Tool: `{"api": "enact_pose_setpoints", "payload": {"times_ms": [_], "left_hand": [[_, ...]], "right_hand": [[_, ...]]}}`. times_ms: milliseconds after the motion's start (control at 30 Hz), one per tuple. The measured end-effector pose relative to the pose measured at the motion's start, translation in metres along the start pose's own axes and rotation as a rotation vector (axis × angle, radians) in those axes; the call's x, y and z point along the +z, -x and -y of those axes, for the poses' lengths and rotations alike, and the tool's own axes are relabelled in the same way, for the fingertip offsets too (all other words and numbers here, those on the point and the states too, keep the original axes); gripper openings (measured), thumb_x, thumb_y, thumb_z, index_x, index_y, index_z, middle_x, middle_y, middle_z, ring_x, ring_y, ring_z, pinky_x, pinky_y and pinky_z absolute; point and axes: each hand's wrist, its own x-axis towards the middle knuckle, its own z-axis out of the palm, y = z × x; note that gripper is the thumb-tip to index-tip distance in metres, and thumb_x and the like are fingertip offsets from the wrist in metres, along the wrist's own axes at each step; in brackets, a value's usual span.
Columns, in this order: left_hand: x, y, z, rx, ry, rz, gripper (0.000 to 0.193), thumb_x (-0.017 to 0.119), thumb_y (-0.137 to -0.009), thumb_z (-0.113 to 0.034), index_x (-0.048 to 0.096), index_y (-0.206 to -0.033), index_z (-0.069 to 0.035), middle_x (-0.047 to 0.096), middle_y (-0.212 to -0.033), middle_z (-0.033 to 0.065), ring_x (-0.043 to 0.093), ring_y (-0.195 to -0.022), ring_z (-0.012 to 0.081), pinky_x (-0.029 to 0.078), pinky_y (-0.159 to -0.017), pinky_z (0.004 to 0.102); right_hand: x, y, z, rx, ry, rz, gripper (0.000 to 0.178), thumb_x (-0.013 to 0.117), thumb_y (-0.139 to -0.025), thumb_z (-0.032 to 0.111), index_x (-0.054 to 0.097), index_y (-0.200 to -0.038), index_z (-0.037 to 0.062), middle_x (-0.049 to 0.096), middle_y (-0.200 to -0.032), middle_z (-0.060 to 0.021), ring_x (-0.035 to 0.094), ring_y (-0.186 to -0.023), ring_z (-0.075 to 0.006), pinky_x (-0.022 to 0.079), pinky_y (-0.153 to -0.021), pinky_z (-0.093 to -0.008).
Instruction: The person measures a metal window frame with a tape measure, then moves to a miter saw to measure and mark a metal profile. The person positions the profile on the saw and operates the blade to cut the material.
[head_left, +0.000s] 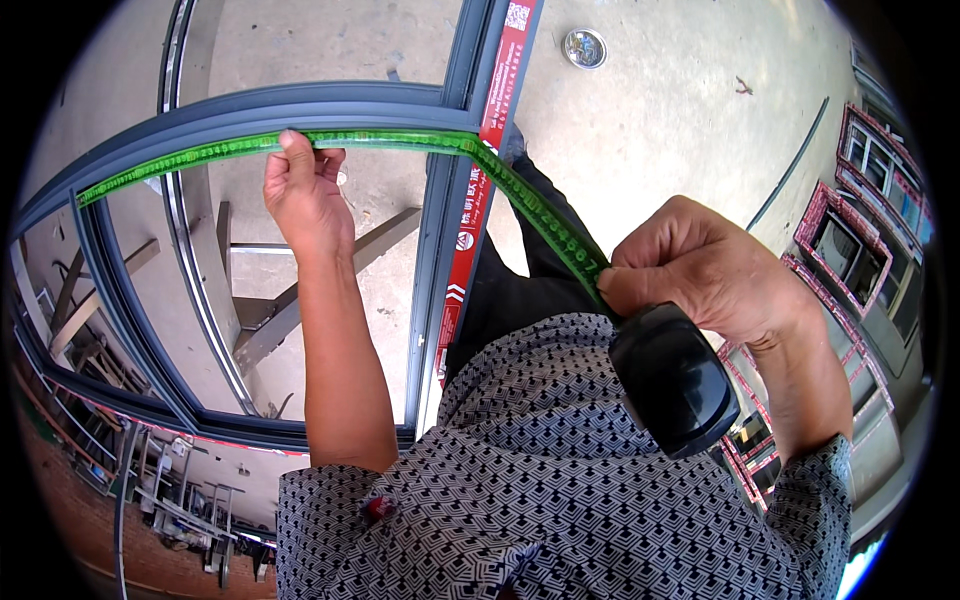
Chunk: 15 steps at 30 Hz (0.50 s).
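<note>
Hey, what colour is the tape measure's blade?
The blade is green with dark markings; head view.

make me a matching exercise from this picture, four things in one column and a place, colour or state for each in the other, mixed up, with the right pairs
1. tape strip
2. left hand
3. round tin
4. right hand

A. on the floor
B. thumb on the strip along the grey frame
C. green
D. gripping the strip beyond the frame

Pairs: 1-C, 2-B, 3-A, 4-D
</note>
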Motion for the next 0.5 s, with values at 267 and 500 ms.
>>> {"api": "enact_pose_setpoints", "payload": {"times_ms": [267, 500], "left_hand": [[-0.0002, 0.0006, -0.0008, 0.006, -0.006, 0.011, 0.023, 0.067, -0.103, -0.029, 0.067, -0.094, -0.008, 0.07, -0.088, 0.002, 0.063, -0.073, 0.0109, 0.055, -0.075, 0.0292], [-0.0017, -0.0002, 0.0005, 0.01, -0.001, 0.013, 0.023, 0.067, -0.102, -0.03, 0.067, -0.095, -0.008, 0.07, -0.088, 0.0021, 0.063, -0.073, 0.011, 0.055, -0.076, 0.0291]], "right_hand": [[-0.0003, 0.0007, 0.0012, 0.005, 0.016, 0.007, 0.025, 0.072, -0.093, 0.012, 0.075, -0.07, 0.0004, 0.061, -0.054, 0.0017, 0.049, -0.046, -0.0039, 0.04, -0.048, -0.0228], [0.0017, 0.0006, 0.0002, -0.035, 0.008, -0.013, 0.024, 0.07, -0.094, 0.004, 0.074, -0.071, -0.0015, 0.06, -0.054, 0.0013, 0.045, -0.042, -0.0046, 0.033, -0.043, -0.024]]}}
